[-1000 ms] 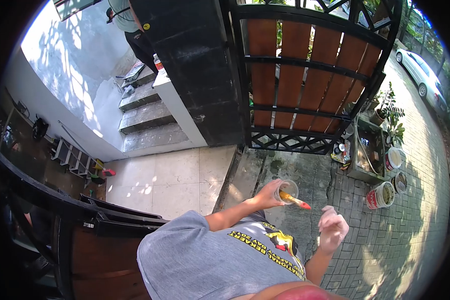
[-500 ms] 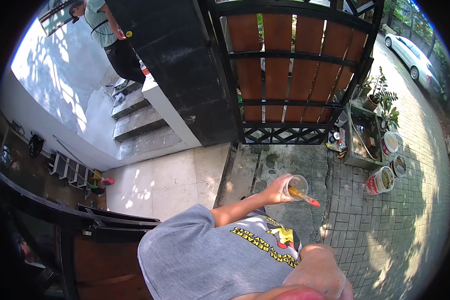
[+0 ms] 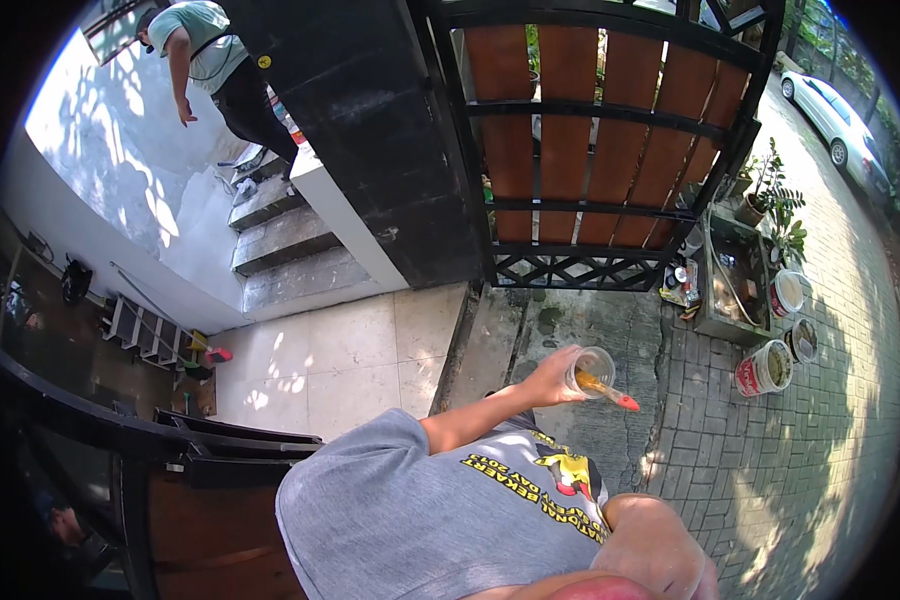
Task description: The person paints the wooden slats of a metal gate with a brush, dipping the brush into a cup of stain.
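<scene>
My left hand [image 3: 553, 377] is closed around a clear plastic cup [image 3: 596, 362], held out in front of my grey shirt. A paintbrush [image 3: 610, 392] leans in the cup, its red-tipped handle sticking out over the rim toward the right. The brush's lower end sits inside the cup, and what else the cup holds is hard to make out. Close to the camera at the bottom right, my right hand [image 3: 660, 550] is bent near my chest and face. Its fingers are hidden, so what it holds, if anything, does not show.
A black-framed gate with brown panels [image 3: 610, 150] stands ahead. At right are a concrete planter [image 3: 735, 325], buckets [image 3: 765, 368] and a white car [image 3: 835, 120] on paving. Up the steps [image 3: 285, 240] at left stands another person [image 3: 205, 50]. A folded ladder [image 3: 145, 330] lies farther left.
The other person on the steps has shifted, with an arm now hanging down. My view has turned slightly left; my left hand keeps its hold on the cup.
</scene>
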Available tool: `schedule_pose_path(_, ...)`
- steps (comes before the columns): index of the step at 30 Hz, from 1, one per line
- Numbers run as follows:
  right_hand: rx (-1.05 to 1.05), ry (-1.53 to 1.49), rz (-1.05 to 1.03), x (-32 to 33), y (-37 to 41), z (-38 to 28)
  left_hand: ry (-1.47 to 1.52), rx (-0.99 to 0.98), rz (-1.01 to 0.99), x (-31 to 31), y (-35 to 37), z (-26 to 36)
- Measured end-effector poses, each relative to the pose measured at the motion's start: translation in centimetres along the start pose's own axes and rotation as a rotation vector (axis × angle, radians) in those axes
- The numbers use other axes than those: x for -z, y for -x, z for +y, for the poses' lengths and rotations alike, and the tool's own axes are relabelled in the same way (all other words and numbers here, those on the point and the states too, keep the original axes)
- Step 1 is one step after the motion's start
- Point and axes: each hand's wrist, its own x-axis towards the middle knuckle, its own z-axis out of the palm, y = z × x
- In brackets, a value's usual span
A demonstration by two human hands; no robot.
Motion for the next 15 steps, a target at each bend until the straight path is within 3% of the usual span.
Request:
schedule_pose_path(4,0.022,-0.021,-0.017,0.3,-0.2,-0.1,0.062,-0.001,-0.057,1.9,-1.1,2.2)
schedule_pose_path(10,0.038,-0.017,-0.031,0.1,-0.6,0.0,0.003,0.022,0.042,1.2,0.0,0.5)
schedule_pose_path(15,0.048,-0.032,-0.059,0.2,-0.8,0.4,0.044,0.071,-0.057,2.5,-0.6,2.1)
